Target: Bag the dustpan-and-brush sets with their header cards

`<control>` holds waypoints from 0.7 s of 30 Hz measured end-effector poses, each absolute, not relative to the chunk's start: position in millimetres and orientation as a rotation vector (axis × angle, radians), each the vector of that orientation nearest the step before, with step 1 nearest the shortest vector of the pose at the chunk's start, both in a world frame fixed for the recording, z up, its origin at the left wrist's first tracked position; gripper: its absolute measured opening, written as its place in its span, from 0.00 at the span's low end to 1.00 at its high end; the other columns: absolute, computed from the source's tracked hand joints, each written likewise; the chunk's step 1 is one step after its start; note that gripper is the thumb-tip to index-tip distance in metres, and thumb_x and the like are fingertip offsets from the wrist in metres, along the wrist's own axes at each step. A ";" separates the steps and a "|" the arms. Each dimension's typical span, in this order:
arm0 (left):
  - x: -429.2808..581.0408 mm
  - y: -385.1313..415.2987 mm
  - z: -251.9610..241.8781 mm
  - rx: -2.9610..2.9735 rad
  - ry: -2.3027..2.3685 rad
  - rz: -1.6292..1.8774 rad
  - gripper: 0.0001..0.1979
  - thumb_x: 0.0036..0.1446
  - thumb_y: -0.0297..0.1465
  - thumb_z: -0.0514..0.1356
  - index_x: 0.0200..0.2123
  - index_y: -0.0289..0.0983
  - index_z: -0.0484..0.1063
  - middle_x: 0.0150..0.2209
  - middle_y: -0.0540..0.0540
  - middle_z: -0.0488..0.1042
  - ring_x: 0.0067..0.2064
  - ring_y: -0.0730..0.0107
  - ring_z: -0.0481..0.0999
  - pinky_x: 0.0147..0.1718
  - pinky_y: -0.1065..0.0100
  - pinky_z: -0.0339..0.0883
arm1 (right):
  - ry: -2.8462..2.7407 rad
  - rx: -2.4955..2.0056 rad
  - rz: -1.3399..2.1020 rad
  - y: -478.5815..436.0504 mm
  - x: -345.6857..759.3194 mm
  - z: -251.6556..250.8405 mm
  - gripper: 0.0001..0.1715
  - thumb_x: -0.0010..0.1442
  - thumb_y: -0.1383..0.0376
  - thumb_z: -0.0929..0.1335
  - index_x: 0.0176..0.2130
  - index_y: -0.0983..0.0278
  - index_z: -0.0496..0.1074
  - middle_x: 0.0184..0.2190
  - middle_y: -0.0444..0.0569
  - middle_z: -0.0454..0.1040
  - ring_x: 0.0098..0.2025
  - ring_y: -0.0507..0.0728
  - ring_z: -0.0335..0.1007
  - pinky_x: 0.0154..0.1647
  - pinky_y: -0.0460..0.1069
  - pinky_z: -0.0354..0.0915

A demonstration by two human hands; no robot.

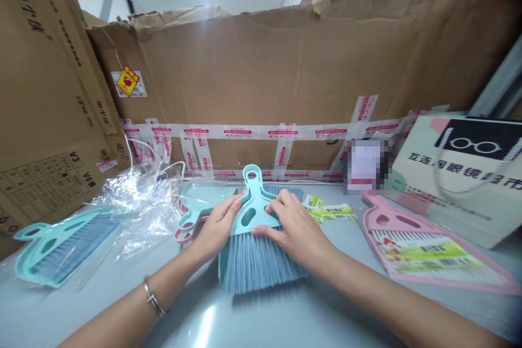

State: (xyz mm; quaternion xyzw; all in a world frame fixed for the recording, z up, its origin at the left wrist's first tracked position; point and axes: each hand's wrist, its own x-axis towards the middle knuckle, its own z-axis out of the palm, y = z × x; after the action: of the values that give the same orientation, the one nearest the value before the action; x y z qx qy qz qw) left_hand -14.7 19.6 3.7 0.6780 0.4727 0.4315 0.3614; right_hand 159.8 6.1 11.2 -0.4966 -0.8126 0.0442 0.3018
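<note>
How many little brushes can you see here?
3: a teal brush under the left hand and right hand, a bagged brush far left, a pink brush in its dustpan at right. The stack behind may hide more.

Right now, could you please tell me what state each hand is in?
Left hand: fingers on the teal brush; grip cannot be told.
Right hand: open, flat on the brush.

Both hands, left hand (215,227) and right hand (294,231), press on a teal brush (255,239) lying on the grey table (261,315).
</note>
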 end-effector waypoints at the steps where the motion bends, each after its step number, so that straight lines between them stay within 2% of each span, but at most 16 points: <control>1: -16.8 21.2 5.1 1.767 1.208 1.093 0.19 0.59 0.40 0.48 0.47 0.38 0.69 0.48 0.47 0.72 0.51 0.62 0.67 0.53 0.62 0.57 | -2.161 -1.315 0.116 4.6 159.9 12.6 0.17 0.52 0.52 0.67 0.30 0.64 0.65 0.33 0.48 0.64 0.37 0.57 0.61 0.34 0.51 0.62; 7: -28.6 27.5 10.1 1.832 1.149 0.939 0.19 0.58 0.39 0.49 0.48 0.40 0.68 0.49 0.48 0.71 0.49 0.64 0.68 0.50 0.64 0.59 | -2.176 -1.332 0.047 -3.3 156.1 13.8 0.18 0.51 0.51 0.67 0.29 0.63 0.64 0.33 0.48 0.63 0.36 0.57 0.62 0.30 0.50 0.60; 11: -33.8 28.9 11.0 1.784 1.117 0.842 0.17 0.57 0.40 0.51 0.45 0.39 0.69 0.45 0.48 0.73 0.45 0.66 0.70 0.45 0.67 0.62 | -2.194 -1.370 0.069 -6.1 152.7 10.2 0.18 0.52 0.51 0.67 0.29 0.63 0.64 0.33 0.48 0.63 0.37 0.58 0.62 0.29 0.50 0.60; 17: -34.2 23.5 15.5 1.785 1.055 0.852 0.13 0.52 0.39 0.57 0.38 0.38 0.67 0.37 0.50 0.72 0.37 0.70 0.70 0.37 0.70 0.64 | -2.176 -1.342 0.219 -10.9 150.5 14.9 0.15 0.52 0.54 0.68 0.30 0.63 0.62 0.34 0.48 0.62 0.39 0.59 0.61 0.33 0.52 0.61; 21: -28.3 20.4 16.6 1.880 1.025 0.803 0.13 0.48 0.35 0.60 0.37 0.36 0.68 0.35 0.49 0.72 0.38 0.65 0.70 0.38 0.67 0.64 | -2.142 -1.177 0.399 -13.0 152.0 22.0 0.12 0.53 0.57 0.67 0.32 0.61 0.62 0.35 0.48 0.61 0.40 0.58 0.60 0.39 0.53 0.62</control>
State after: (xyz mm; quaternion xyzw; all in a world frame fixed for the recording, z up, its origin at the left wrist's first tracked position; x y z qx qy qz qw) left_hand -28.3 20.4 16.6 0.7480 0.4079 0.3196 0.4146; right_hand 152.0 -13.0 22.0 -0.4493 -0.8175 0.1524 0.3265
